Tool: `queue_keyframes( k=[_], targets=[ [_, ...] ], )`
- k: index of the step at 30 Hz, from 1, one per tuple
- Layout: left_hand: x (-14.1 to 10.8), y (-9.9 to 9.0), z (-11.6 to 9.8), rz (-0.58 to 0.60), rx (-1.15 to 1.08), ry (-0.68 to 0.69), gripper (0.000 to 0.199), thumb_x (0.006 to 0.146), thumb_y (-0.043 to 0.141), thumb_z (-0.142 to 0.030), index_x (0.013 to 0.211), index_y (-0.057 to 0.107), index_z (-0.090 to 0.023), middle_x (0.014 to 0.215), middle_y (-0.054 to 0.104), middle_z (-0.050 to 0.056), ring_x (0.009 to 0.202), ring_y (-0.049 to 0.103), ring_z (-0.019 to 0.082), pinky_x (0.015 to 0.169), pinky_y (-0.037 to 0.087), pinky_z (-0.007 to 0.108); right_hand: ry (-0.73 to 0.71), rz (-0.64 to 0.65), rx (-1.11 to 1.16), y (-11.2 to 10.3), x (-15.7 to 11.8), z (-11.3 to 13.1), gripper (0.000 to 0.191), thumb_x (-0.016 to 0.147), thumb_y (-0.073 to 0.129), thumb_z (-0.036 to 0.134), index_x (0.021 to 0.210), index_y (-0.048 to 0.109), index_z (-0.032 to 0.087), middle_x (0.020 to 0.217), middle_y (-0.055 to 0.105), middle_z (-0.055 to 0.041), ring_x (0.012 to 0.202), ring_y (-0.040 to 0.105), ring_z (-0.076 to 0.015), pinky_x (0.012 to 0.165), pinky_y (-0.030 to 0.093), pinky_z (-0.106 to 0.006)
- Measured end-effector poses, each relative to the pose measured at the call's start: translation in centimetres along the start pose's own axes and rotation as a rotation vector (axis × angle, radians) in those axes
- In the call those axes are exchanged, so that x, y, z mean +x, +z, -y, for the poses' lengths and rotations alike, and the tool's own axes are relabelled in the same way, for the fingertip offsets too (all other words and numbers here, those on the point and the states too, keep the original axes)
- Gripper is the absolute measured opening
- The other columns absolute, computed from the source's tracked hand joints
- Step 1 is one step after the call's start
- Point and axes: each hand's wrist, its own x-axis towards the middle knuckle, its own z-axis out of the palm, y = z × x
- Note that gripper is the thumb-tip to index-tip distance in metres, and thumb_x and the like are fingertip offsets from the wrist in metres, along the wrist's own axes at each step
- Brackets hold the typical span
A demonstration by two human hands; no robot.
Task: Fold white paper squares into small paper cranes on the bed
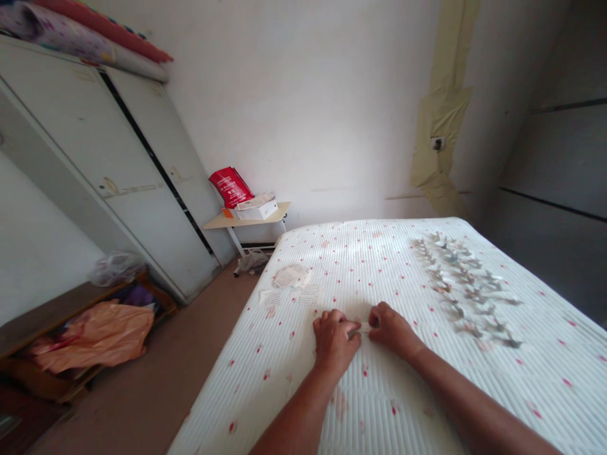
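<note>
My left hand (334, 339) and my right hand (391, 330) rest close together on a white quilted bedspread (379, 265) with small red flecks. Between their fingertips, a small folded strip of paper (363, 330) is pinched, partly hidden by my fingers. To the right lies a spread of several small folded paper figures (467, 291), grey and printed. Several loose paper sheets (290, 276) lie on the bedspread, ahead and to the left of my hands.
Beyond the bed stands a small table (246, 220) holding a red bag and a white box. A tall pale wardrobe (142, 170) fills the left side. An orange plastic bag (92, 336) lies on a low shelf at left, above a brown floor.
</note>
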Motion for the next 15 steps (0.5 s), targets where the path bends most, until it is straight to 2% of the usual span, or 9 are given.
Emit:
queue_keyframes(
  k=[4, 8, 15],
  targets=[
    [-0.1, -0.1, -0.1, 0.03, 0.021, -0.004, 0.022, 0.07, 0.06, -0.034, 0.091, 0.067, -0.034, 0.087, 0.055, 0.001, 0.091, 0.044, 0.019, 0.082, 0.028, 0.034, -0.053, 0.03, 0.057, -0.2, 0.4, -1.0, 0.018, 0.056, 0.049, 0.003, 0.067, 0.055, 0.016, 0.075, 0.053, -0.0013, 0.067, 0.05, -0.011, 0.061, 0.036, -0.02],
    [0.4, 0.1, -0.2, 0.021, 0.063, 0.019, 0.021, 0.072, 0.058, -0.034, 0.092, 0.066, -0.034, 0.087, 0.055, 0.001, 0.091, 0.044, 0.019, 0.084, 0.026, 0.035, -0.071, 0.001, 0.129, -0.3, 1.1, -2.1, 0.02, 0.057, 0.046, 0.004, 0.069, 0.056, 0.016, 0.077, 0.056, -0.0028, 0.071, 0.053, -0.0125, 0.065, 0.038, -0.02],
    [3.1, 0.5, -0.3, -0.004, 0.118, 0.042, 0.021, 0.071, 0.057, -0.031, 0.09, 0.066, -0.032, 0.089, 0.054, 0.002, 0.094, 0.042, 0.02, 0.083, 0.025, 0.036, 0.104, -0.126, 0.265, -1.1, 3.9, -2.5, 0.014, 0.064, 0.047, 0.011, 0.072, 0.057, 0.018, 0.074, 0.062, -0.0018, 0.072, 0.056, -0.0144, 0.064, 0.04, -0.021]
  ],
)
